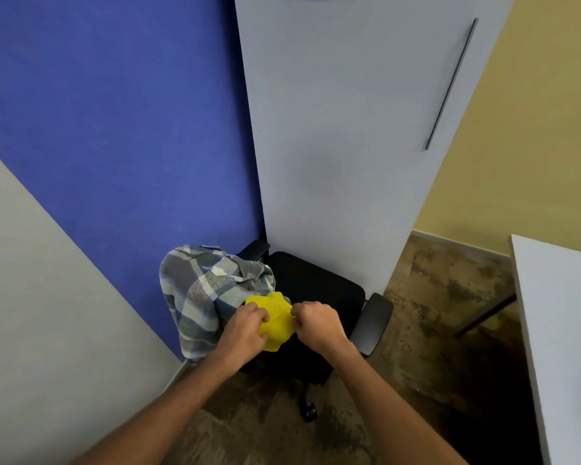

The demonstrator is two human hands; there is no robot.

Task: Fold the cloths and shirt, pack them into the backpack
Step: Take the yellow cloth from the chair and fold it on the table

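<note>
While both arms reach forward over it, the black office chair (319, 290) serves as the landmark, standing in a corner where a blue wall panel (114, 129) meets a pale grey cabinet door (342, 129). That door rises directly behind the chair's seat, and the blue panel stands behind the chair's left side. A mottled brown floor (443, 313) spreads beneath and to the right of the chair, and the edge of a white table (557, 330) sits well to the chair's right. One padded armrest (374, 322) shows on the chair's right side.

A plaid shirt (202, 297), checked in grey, blue and white, lies rumpled and draped over the chair's left side, hanging down past the seat edge. Just beside it, above the front of the seat, a small yellow cloth (275, 322) is held crumpled between the two hands and touches the shirt's lower fold.

The left hand (245, 330) has its fingers curled round the cloth's left edge, pinching it. The right hand (317, 322) is clenched on the cloth's right edge, knuckles up, gripping the fabric.
</note>
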